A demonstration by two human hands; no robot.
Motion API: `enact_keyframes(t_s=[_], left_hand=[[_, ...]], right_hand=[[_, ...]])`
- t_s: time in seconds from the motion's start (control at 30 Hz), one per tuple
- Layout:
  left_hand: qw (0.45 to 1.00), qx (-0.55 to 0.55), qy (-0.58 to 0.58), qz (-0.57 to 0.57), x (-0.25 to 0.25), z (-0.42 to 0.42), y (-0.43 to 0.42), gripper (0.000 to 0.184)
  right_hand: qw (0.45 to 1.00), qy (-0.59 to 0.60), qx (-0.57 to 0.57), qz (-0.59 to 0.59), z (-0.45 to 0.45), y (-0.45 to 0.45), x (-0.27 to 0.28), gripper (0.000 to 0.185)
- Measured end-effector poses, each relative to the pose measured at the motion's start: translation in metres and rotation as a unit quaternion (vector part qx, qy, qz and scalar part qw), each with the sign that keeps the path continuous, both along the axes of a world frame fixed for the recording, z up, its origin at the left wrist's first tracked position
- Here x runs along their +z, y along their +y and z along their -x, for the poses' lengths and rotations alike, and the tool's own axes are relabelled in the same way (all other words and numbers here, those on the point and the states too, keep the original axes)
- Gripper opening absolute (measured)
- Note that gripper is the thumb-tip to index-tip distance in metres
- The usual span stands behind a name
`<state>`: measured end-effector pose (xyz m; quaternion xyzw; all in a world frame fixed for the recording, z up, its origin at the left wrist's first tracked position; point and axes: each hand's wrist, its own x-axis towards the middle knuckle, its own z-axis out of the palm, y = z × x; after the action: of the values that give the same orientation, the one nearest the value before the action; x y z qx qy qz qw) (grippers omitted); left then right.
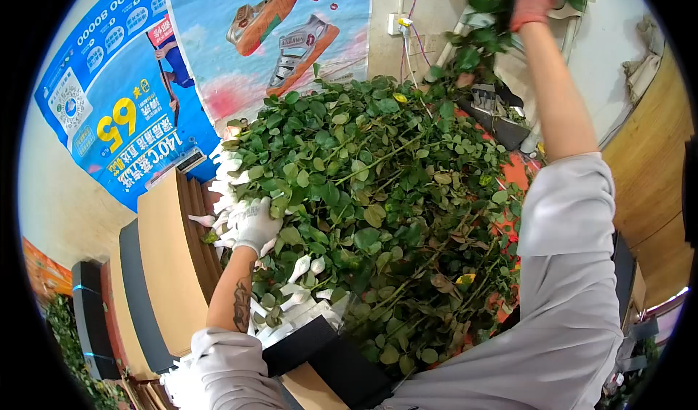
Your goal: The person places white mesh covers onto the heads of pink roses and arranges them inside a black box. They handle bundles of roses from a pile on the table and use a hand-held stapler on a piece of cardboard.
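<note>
A big heap of leafy green rose stems (378, 170) spreads in front of me, with white-sleeved buds (299, 267) along its left edge. My left hand (256, 227), in a white glove, rests on these buds with its fingers spread; the fingertips are partly hidden among buds and leaves. Raised at the upper right, my right hand (532, 8) wears a reddish glove and is closed around a bunch of leafy stems (488, 24). Whatever flower heads that bunch carries are out of sight.
Cardboard sheets (163, 257) stand upright at the left, beside a dark panel (93, 315). A black box edge (331, 363) is close to my body. Posters (283, 24) cover the wall behind, near a power socket (396, 24). A wooden panel (654, 170) stands right.
</note>
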<state>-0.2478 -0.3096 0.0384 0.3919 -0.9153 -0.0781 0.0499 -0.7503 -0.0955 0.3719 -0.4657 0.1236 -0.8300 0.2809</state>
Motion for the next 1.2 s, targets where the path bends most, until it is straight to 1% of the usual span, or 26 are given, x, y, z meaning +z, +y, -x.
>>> enact_keyframes(t_s=[0.1, 0.13, 0.17, 0.23, 0.27, 0.3, 0.37, 0.4, 0.47, 0.5, 0.53, 0.57, 0.6, 0.63, 0.7, 0.73, 0.77, 0.83, 0.87, 0.9, 0.93, 0.97, 1.0, 1.03, 1.07, 1.2], left_hand=[[0.999, 0.038, 0.003, -0.026, 0.025, 0.006, -0.029, 0.036], [0.992, -0.004, 0.084, -0.093, 0.027, -0.002, -0.053, 0.03], [0.972, -0.047, 0.163, -0.161, 0.029, -0.006, -0.074, 0.027], [0.958, -0.116, -0.011, -0.263, 0.086, -0.01, -0.077, 0.024], [0.908, -0.114, 0.087, -0.394, 0.086, -0.02, -0.089, 0.021], [0.866, -0.061, 0.142, -0.476, 0.1, -0.026, -0.08, 0.02], [0.862, 0.005, 0.156, -0.483, 0.128, -0.027, -0.054, 0.022], [0.812, 0.011, 0.217, -0.542, 0.131, -0.029, -0.052, 0.023], [0.726, 0.023, 0.299, -0.619, 0.129, -0.031, -0.057, 0.024], [0.683, 0.038, 0.358, -0.636, 0.136, -0.029, -0.046, 0.023], [0.636, 0.05, 0.415, -0.649, 0.142, -0.027, -0.035, 0.023], [0.686, -0.065, 0.412, -0.597, 0.135, -0.029, -0.041, 0.026], [0.717, -0.171, 0.419, -0.53, 0.129, -0.031, -0.047, 0.03], [0.733, -0.112, 0.37, -0.56, 0.14, -0.027, -0.053, 0.029], [0.546, -0.052, 0.505, -0.667, 0.132, -0.017, -0.045, 0.025], [0.463, -0.125, 0.493, -0.726, 0.13, -0.016, -0.049, 0.033], [0.458, -0.125, 0.491, -0.731, 0.124, -0.013, -0.049, 0.033], [0.487, -0.177, 0.568, -0.64, 0.105, -0.005, -0.044, 0.041], [0.7, -0.052, 0.524, -0.483, 0.075, 0.012, -0.054, 0.039], [0.882, -0.111, 0.365, -0.277, 0.047, 0.013, -0.043, 0.037], [0.969, -0.14, 0.203, -0.016, 0.019, 0.015, -0.032, 0.038], [0.979, -0.17, 0.082, 0.072, -0.001, 0.018, -0.022, 0.038], [0.99, -0.14, -0.028, 0.012, 0.008, 0.022, -0.001, 0.038], [0.982, -0.167, 0.019, 0.09, -0.027, 0.021, -0.006, 0.037], [0.983, -0.146, -0.021, 0.107, -0.02, 0.025, 0.005, 0.037], [0.988, -0.107, -0.102, 0.05, 0.01, 0.044, 0.005, 0.021]], right_hand=[[0.987, 0.032, -0.154, 0.039, -0.007, 0.046, 0.051, 0.037], [0.987, 0.031, -0.155, 0.038, -0.007, 0.046, 0.046, 0.037], [0.986, 0.052, -0.152, -0.042, -0.005, 0.045, 0.036, 0.036], [0.967, 0.091, -0.138, -0.196, -0.007, 0.032, 0.012, 0.032], [0.95, 0.109, -0.119, -0.267, -0.016, 0.014, 0.0, 0.031], [0.911, 0.24, -0.176, -0.285, -0.071, -0.006, -0.017, 0.035], [0.776, 0.474, -0.311, -0.276, -0.187, -0.046, -0.051, 0.048], [0.65, 0.618, -0.362, -0.255, -0.221, -0.067, -0.069, 0.065], [0.633, 0.697, -0.284, -0.182, -0.266, -0.105, -0.115, 0.071], [0.605, 0.725, -0.222, -0.242, -0.279, -0.135, -0.136, 0.065], [0.571, 0.758, -0.256, -0.186, -0.292, -0.147, -0.153, 0.062], [0.56, 0.768, -0.292, -0.104, -0.292, -0.169, -0.186, 0.063], [0.565, 0.769, -0.254, -0.158, -0.29, -0.183, -0.202, 0.064], [0.567, 0.766, -0.216, -0.213, -0.296, -0.186, -0.203, 0.065], [0.546, 0.76, -0.291, -0.197, -0.293, -0.17, -0.195, 0.064], [0.539, 0.764, -0.277, -0.219, -0.291, -0.168, -0.183, 0.061], [0.508, 0.765, -0.289, -0.27, -0.283, -0.159, -0.17, 0.06], [0.547, 0.7, -0.4, -0.228, -0.247, -0.146, -0.153, 0.07], [0.545, 0.668, -0.447, -0.239, -0.238, -0.12, -0.123, 0.061], [0.472, 0.671, -0.519, -0.238, -0.2, -0.111, -0.102, 0.048], [0.396, 0.666, -0.585, -0.241, -0.162, -0.101, -0.081, 0.036], [0.352, 0.632, -0.641, -0.257, -0.128, -0.079, -0.06, 0.037], [0.331, 0.587, -0.686, -0.275, -0.097, -0.052, -0.045, 0.037], [0.319, 0.535, -0.725, -0.292, -0.064, -0.021, -0.03, 0.038], [0.316, 0.479, -0.76, -0.305, -0.032, 0.013, -0.017, 0.038], [0.399, 0.25, -0.835, -0.286, 0.061, 0.149, 0.01, 0.04]])
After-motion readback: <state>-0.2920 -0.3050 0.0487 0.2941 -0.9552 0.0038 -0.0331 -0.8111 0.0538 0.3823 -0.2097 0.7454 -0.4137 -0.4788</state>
